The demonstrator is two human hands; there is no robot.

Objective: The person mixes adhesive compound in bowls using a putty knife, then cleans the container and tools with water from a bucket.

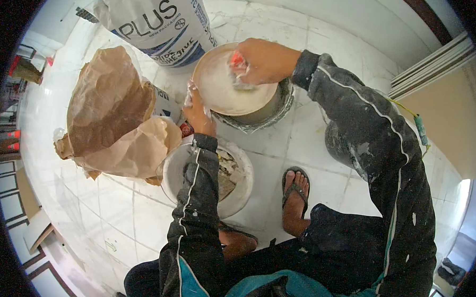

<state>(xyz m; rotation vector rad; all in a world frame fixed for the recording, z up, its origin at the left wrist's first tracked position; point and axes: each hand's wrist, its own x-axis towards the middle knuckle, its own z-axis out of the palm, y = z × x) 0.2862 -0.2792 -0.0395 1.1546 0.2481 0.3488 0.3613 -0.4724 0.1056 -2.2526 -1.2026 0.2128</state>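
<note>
Crumpled matt brown paper sack [109, 106], creased and rough-edged; smooth plastic-looking printed bag [148, 22]; glossy pale floor tiles [270, 144] with whitish smears; dark cloth sleeves [357, 100], matt and spotted white; dull whitish bucket [242, 175]; rough, flaky pale chunks [229, 172] inside it.

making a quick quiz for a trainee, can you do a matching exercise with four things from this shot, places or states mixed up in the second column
Things
1. left hand
2. right hand
3. brown bag
4. big white sack

Places or states
A. crumpled
B. at the left edge of the round pan
C. printed with "PLUS"
D. over the pan, holding something red

Right pairs: 1-B, 2-D, 3-A, 4-C
</note>
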